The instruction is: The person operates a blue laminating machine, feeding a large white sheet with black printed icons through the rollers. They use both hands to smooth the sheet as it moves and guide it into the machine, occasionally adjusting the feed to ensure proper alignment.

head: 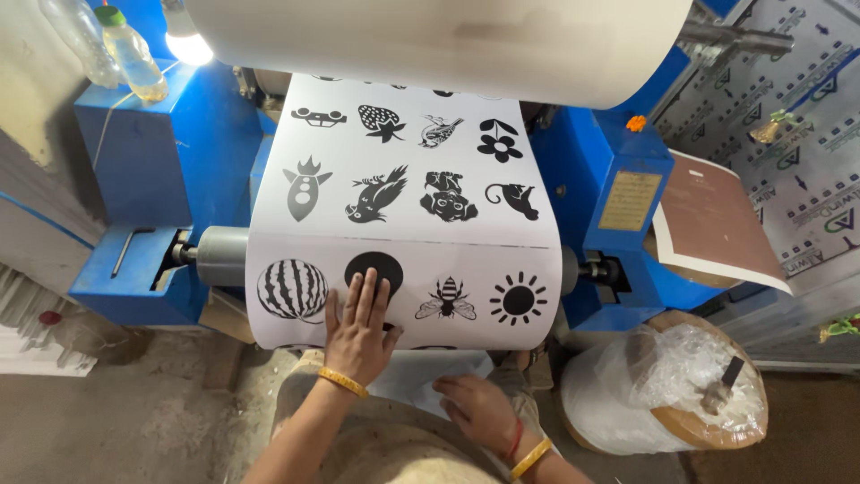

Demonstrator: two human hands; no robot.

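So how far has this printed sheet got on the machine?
Done: the printed sheet with black pictures already hangs over the grey roller. In hand: the left hand presses flat on its lower part, the right hand rests on white paper below. Left: a big roll is still wound above.

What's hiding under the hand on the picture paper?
The left hand lies flat on the printed sheet, over the lower part of a black circle. The circle's top shows; whatever is printed beneath the palm is covered.
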